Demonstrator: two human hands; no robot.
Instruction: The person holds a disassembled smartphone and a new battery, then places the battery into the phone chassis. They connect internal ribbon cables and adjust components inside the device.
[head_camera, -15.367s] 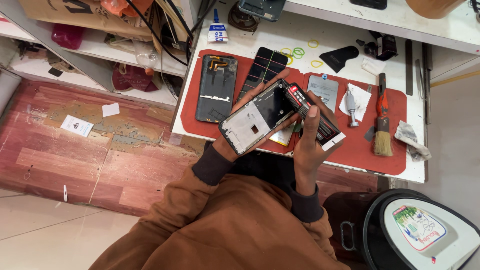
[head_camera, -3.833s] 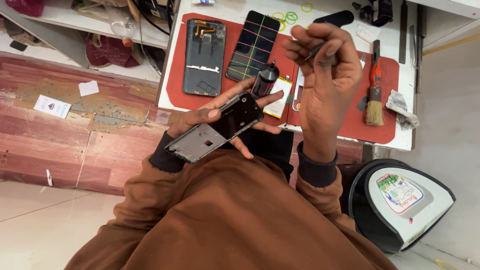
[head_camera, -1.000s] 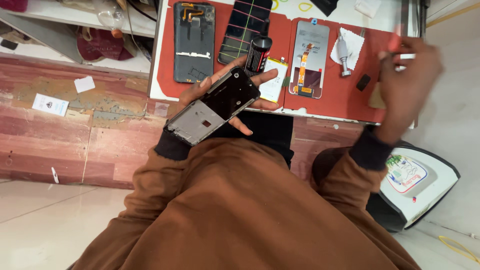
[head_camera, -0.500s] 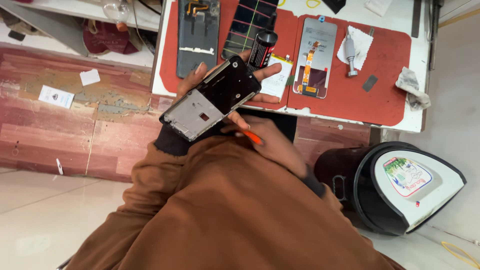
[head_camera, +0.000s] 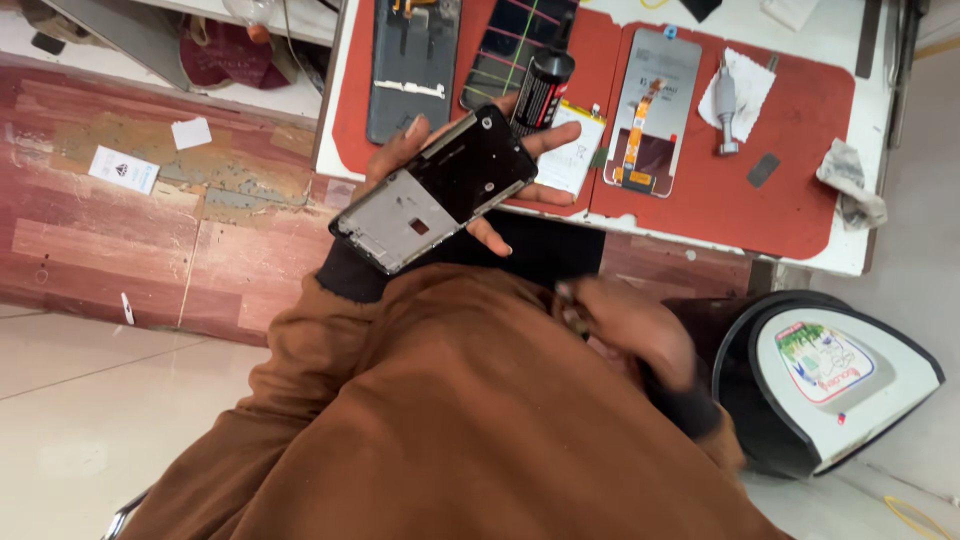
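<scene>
Phone frame (head_camera: 432, 190), gutted and lying face-open, rests flat across my left hand (head_camera: 470, 175), with my fingers spread underneath it and the thumb hooked over its upper edge, so the hand cups it rather than clamps it. The frame is tilted, its grey metal end pointing down toward my brown sleeve (head_camera: 330, 330) and its dark end up toward the bench. It hangs in the air just in front of the bench edge, over my lap. My right hand (head_camera: 625, 325) is low and close to my chest, blurred (I cannot tell whether its fingers are closed on anything). Beyond the left hand lies the red work mat (head_camera: 800, 170) on the white bench (head_camera: 860, 250). A black cylinder (head_camera: 540, 85) stands on the mat just past my fingertips, beside a pale flat battery (head_camera: 572, 155). To the right of those lies a display panel (head_camera: 655, 110) back-side up, showing an orange flex strip. Farther right a small metal tool sits on a white wipe (head_camera: 735, 90). At the far left of the mat is a grey back cover (head_camera: 412, 65), and next to it a dark screen (head_camera: 515, 45). A crumpled rag (head_camera: 850, 180) sits at the right edge of the bench.
</scene>
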